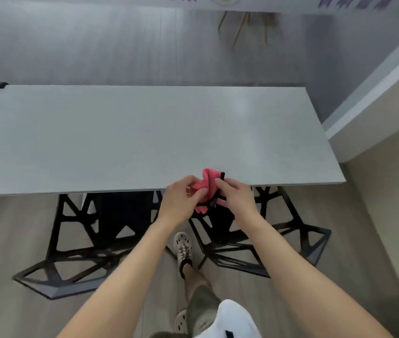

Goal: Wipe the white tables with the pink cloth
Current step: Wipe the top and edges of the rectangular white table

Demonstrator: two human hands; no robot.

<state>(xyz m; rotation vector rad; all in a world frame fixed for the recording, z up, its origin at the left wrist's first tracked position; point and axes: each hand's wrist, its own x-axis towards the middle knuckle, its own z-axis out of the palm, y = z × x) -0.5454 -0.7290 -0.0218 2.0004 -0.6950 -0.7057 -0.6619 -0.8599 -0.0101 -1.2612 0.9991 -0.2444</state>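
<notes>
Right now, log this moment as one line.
left grip: holds pink cloth | right grip: holds same cloth | cloth: bunched, over near edge of white table | contact with table: cannot tell

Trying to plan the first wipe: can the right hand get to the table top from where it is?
Probably yes. The right hand, gripping the cloth with the left hand, hovers at the near edge of the table; nothing stands between it and the top.

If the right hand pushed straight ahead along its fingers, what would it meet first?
The right hand points forward-left into the crumpled pink cloth with black edging that it pinches; beyond that, likely the left hand, then the flat white tabletop, though depth is unclear.
</notes>
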